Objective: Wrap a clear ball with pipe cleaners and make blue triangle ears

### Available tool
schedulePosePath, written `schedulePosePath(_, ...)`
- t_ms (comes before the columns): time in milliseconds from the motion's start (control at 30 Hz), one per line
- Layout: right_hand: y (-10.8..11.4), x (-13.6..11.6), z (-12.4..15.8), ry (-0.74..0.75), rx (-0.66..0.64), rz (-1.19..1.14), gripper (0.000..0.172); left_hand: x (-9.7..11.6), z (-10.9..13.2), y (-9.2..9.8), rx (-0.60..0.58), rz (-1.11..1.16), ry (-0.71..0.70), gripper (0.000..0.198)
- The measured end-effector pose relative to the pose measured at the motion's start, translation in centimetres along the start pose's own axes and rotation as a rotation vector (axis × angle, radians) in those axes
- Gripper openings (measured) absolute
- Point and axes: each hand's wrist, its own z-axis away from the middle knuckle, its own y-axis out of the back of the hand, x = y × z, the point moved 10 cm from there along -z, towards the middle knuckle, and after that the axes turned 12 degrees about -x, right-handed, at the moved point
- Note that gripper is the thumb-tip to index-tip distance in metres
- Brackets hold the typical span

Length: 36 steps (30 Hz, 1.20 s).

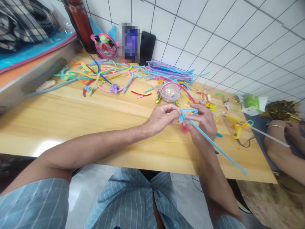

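Note:
Above the wooden table, a light blue pipe cleaner (pixel 214 145) is pinched between both hands. Its near end is folded into a loop and a small bunched bit, while the long tail slants down to the right past my wrist. My left hand (pixel 160 118) grips the bunched bit with thumb and forefinger. My right hand (pixel 202 122) has its fingers closed around the loop and the start of the tail. Just beyond my hands lies a round clear piece with a pink rim (pixel 171 92). A small pink fuzzy piece (pixel 184 128) shows beneath the fingers.
Loose pipe cleaners (pixel 169 71) spread along the wall side of the table (pixel 95 124). A decorated face with blue ears (pixel 105 46), a red bottle (pixel 79 25) and a black phone (pixel 147 47) stand behind. A yellow glue gun (pixel 237 126) lies right, near another person's arm (pixel 283 149).

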Motion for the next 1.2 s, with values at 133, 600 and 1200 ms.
schedulePosePath(133, 0.3, 0.0, 0.3, 0.047, 0.02, -0.035, 0.015, 0.3, 0.0, -0.5, -0.045, 0.051, -0.041, 0.036)
schedulePosePath(600, 0.2, -0.2, 0.2, 0.083, 0.026, -0.006, 0.016, 0.2, 0.0, -0.7, -0.042, 0.093, -0.018, 0.046)
schedulePosePath(1200, -0.4, 2.3, 0.7, -0.191, 0.153, -0.349, 0.01, -0.9, -0.4, 0.0, 0.019, 0.227, 0.015, 0.047)
